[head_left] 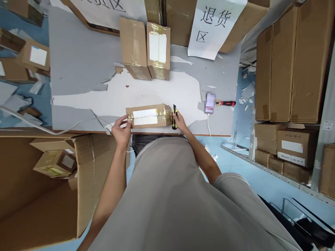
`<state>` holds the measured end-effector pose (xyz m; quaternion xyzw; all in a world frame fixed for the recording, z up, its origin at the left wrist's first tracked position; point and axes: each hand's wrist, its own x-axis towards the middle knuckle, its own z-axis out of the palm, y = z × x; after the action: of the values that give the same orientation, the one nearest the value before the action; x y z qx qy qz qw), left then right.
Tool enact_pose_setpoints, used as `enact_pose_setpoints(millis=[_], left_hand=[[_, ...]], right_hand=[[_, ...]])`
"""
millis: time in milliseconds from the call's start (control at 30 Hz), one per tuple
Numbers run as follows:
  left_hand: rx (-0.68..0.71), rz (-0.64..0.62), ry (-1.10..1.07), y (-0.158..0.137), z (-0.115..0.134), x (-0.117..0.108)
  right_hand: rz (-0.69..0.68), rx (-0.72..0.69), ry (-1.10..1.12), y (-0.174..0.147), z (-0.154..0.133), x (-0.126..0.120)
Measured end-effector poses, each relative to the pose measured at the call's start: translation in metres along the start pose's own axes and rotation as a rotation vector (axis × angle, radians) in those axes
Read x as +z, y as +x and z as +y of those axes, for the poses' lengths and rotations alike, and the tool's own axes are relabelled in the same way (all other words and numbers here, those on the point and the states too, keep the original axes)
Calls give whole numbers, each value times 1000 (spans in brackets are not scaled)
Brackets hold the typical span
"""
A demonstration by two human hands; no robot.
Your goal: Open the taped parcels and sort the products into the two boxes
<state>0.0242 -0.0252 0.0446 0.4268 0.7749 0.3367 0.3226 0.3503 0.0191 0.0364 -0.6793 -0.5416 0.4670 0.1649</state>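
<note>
Left hand (pixel 122 131): gripping carton (pixel 149 116) at one end | right hand (pixel 180 122): closed around utility knife (pixel 174 117)

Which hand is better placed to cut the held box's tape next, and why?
Probably the right hand: it holds the cutter beside one end of the taped box; the left hand holds the opposite end.

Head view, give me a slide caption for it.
Left fingers touch a taped cardboard box; right fingers hold a yellow-and-black utility knife.
</note>
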Motion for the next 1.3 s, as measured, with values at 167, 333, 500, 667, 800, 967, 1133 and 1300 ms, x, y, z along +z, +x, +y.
enact_pose_setpoints(millis=[167, 333, 500, 667, 800, 967, 1133, 1300], left_hand=[[-10, -62, -54, 1, -7, 19], [-75, -264, -150, 1, 2, 79], [-114, -418, -133, 7, 17, 101], [70, -304, -306, 17, 60, 61], [129, -381, -267, 27, 101, 42], [82, -414, -246, 41, 113, 44], [38, -449, -248, 47, 111, 43], [33, -477, -252, 50, 113, 43]], right_hand=[[60, -45, -62, -21, -25, -35], [152, -172, -322, -51, -54, -86], [72, -189, -559, -67, -79, -79], [56, -129, -666, -69, -88, -65], [53, -105, -687, -67, -95, -71], [90, -66, -715, -82, -114, -73], [-76, -137, -582, -99, -142, -49], [-221, -47, -658, -96, -167, -24]])
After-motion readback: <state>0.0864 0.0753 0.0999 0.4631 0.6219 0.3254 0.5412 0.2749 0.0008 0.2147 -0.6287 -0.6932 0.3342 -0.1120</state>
